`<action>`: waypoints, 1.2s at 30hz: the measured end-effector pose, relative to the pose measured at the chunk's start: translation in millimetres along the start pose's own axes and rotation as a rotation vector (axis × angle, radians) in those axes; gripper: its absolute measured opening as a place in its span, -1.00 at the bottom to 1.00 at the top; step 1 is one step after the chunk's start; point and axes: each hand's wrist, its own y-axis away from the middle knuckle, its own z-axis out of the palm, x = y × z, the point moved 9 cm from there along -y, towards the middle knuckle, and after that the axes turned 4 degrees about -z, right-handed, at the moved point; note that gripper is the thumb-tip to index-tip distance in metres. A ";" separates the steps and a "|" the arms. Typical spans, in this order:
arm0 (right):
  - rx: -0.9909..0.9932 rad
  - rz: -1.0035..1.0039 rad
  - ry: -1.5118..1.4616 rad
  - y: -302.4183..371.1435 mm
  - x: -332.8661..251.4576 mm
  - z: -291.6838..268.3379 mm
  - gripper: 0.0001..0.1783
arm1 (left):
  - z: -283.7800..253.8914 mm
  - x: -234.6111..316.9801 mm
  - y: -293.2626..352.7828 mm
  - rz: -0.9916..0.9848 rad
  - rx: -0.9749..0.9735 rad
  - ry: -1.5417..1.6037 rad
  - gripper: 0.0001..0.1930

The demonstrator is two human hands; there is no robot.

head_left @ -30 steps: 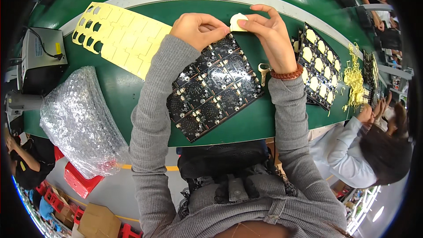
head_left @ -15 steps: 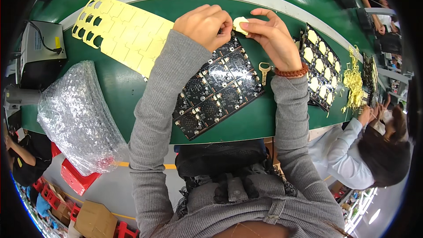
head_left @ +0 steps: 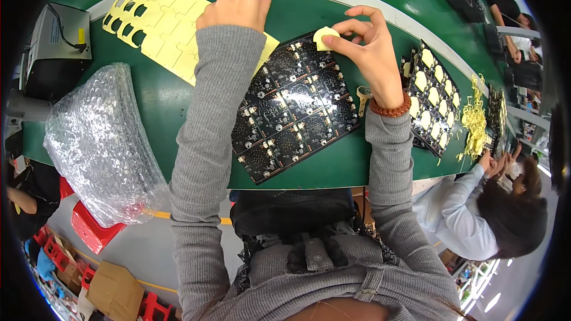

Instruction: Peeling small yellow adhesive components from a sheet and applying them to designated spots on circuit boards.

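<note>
Between hands: left hand (head_left: 235,7) and right hand (head_left: 370,47) stand well apart, leaving a way through over green table (head_left: 159,107) beyond the board (head_left: 297,113).
Board's far corner: blocked by the right hand and its patch (head_left: 325,39).
Board's left side: the left sleeve (head_left: 205,119) bars the way across.
Bubble wrap (head_left: 104,148) to left sleeve: bare table, open up to the yellow sheet (head_left: 169,30).
Board's right side: narrow gap, with a tool (head_left: 362,107) beside the right wrist.
Patched boards (head_left: 433,98): close by that wrist, little room.
Far right: scraps (head_left: 474,120) and a co-worker's hands (head_left: 498,164) obstruct.
</note>
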 end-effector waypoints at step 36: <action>-0.127 0.036 0.058 -3.1 19.5 22.9 -0.39 | 56.2 17.0 20.3 0.052 -0.589 0.546 -0.71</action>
